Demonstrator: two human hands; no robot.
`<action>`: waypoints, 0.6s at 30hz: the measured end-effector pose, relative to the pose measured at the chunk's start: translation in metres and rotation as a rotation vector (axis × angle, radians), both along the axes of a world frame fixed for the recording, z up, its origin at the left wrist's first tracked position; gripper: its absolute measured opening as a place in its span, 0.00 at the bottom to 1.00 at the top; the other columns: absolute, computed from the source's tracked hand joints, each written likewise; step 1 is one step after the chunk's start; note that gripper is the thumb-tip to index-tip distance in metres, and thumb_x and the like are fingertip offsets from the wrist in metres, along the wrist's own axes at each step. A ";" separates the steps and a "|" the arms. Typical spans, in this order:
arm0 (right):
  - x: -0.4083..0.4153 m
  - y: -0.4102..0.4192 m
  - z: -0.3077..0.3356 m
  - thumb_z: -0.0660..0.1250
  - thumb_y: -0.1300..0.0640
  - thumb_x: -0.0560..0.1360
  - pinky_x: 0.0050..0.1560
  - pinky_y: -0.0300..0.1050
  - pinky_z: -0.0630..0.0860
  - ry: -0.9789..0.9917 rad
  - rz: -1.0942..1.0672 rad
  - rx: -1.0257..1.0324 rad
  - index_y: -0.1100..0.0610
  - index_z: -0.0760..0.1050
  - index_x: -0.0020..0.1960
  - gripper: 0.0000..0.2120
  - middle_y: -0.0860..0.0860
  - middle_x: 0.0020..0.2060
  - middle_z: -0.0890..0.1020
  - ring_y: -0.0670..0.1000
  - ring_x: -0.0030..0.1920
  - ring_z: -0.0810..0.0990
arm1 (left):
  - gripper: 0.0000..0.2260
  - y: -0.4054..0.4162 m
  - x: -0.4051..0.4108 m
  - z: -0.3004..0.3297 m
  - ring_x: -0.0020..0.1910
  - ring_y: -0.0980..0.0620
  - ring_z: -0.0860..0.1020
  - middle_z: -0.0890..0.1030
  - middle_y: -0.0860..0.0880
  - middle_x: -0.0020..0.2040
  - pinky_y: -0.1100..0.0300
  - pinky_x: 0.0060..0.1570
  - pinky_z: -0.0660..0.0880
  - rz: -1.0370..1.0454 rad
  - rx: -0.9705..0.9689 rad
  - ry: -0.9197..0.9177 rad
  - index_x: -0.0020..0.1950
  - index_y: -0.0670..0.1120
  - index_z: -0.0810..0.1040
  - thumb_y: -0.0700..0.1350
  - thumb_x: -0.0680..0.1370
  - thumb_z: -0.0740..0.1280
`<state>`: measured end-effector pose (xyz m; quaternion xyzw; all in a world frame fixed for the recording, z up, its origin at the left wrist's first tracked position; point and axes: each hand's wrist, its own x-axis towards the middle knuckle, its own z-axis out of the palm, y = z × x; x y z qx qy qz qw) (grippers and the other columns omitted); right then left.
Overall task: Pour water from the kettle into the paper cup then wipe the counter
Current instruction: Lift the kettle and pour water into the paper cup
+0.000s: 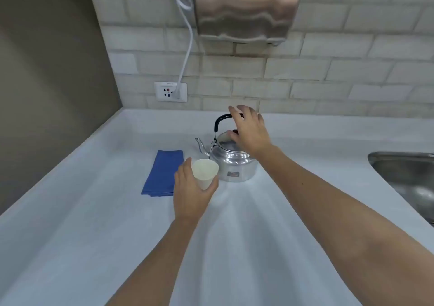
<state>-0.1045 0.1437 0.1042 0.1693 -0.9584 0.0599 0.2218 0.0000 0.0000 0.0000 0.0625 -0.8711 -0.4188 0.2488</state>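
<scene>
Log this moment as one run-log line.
stage: pre-pour | left hand: holds cup | right hand: open, over kettle handle | cloth: folded on counter, untouched

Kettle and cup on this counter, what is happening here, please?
A person holds a small white paper cup in the left hand, just in front of the spout of a shiny metal kettle with a black handle. The right hand reaches over the kettle with fingers spread at the handle, not yet closed on it. A folded blue cloth lies on the white counter, untouched. No water is pouring yet.
</scene>
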 end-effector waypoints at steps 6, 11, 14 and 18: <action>-0.026 0.004 0.003 0.64 0.55 0.76 0.70 0.59 0.61 -0.036 -0.041 -0.011 0.55 0.59 0.73 0.28 0.59 0.68 0.68 0.61 0.68 0.66 | 0.41 0.005 -0.012 -0.011 0.68 0.49 0.61 0.66 0.47 0.68 0.49 0.61 0.68 0.022 0.091 -0.088 0.73 0.47 0.55 0.58 0.68 0.71; -0.042 0.001 -0.001 0.63 0.57 0.76 0.61 0.56 0.69 -0.069 -0.041 -0.005 0.56 0.65 0.70 0.22 0.58 0.63 0.71 0.60 0.61 0.70 | 0.42 0.008 -0.020 -0.018 0.69 0.48 0.63 0.65 0.47 0.69 0.55 0.60 0.66 0.017 0.214 -0.079 0.74 0.50 0.53 0.56 0.67 0.73; -0.049 0.001 -0.003 0.62 0.59 0.76 0.59 0.56 0.70 -0.037 -0.056 0.011 0.58 0.68 0.67 0.20 0.58 0.62 0.71 0.60 0.61 0.70 | 0.42 0.007 -0.023 -0.022 0.68 0.49 0.65 0.66 0.47 0.69 0.57 0.59 0.65 0.017 0.263 -0.083 0.73 0.52 0.53 0.55 0.67 0.74; -0.061 0.002 -0.001 0.61 0.60 0.77 0.57 0.53 0.69 -0.025 -0.057 0.005 0.60 0.71 0.63 0.15 0.58 0.59 0.74 0.59 0.59 0.72 | 0.41 0.007 -0.027 -0.025 0.68 0.48 0.66 0.68 0.48 0.69 0.55 0.61 0.68 0.023 0.278 -0.104 0.72 0.53 0.54 0.56 0.66 0.74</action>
